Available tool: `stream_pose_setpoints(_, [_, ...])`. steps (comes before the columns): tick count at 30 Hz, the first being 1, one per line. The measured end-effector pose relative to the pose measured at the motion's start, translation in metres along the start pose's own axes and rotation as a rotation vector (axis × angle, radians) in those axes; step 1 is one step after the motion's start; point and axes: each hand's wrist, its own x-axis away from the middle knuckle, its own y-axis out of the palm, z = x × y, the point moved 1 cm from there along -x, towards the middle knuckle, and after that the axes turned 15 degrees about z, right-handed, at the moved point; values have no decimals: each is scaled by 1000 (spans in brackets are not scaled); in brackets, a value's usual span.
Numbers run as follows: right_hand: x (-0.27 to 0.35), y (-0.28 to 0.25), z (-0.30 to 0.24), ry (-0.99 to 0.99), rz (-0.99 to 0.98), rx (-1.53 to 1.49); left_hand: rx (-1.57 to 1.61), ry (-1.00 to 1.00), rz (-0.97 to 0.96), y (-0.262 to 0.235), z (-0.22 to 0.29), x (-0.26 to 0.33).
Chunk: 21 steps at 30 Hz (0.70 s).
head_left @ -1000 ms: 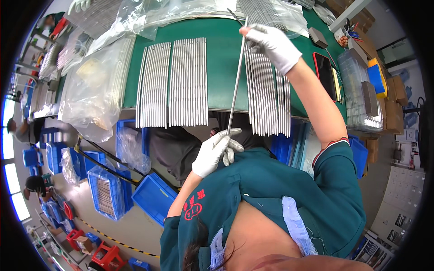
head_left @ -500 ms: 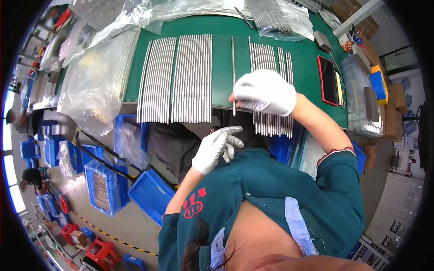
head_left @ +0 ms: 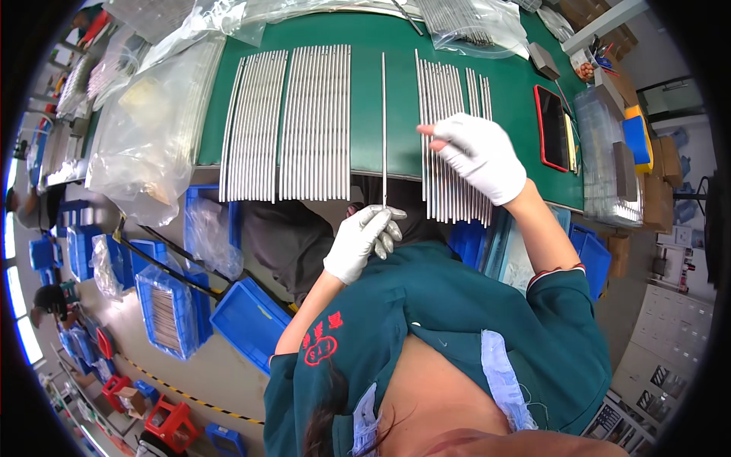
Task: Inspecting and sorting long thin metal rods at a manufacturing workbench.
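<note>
A single slim metal rod (head_left: 384,122) lies lengthwise on the green table, its near end jutting past the edge. My left hand (head_left: 361,244), in a white glove, has its thumb and fingers closed at that near end. To the right, my white-gloved right hand (head_left: 481,158) hovers over a row of metal rods (head_left: 442,99), bare fingertips pointing left and nothing between them. It partly covers that row. On the left lie two more side-by-side groups of rods, the outer group (head_left: 253,126) and the inner group (head_left: 316,122).
Bagged rods (head_left: 145,129) sit at the table's left. A red-edged phone (head_left: 551,128) and a grey block (head_left: 543,61) are on the right. More bagged goods (head_left: 472,27) line the back. Blue bins (head_left: 247,324) stand below the table's front edge.
My right hand has left the single rod and moved right over the right-hand row. My left hand has come to the single rod's near end and closed on it.
</note>
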Motion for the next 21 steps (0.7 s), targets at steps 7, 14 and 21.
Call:
stream_pose_setpoints(7, [28,-18,53,661,546,-436,41,22,-13,-1,2,0])
stream_pose_setpoints(14, [35,-10,80,708,764,-330,525,-284,-156,1,-2,-2])
stream_pose_setpoints(21, [34,-8,79,696,816,-367,543,-299,-151,-3,-8,-8])
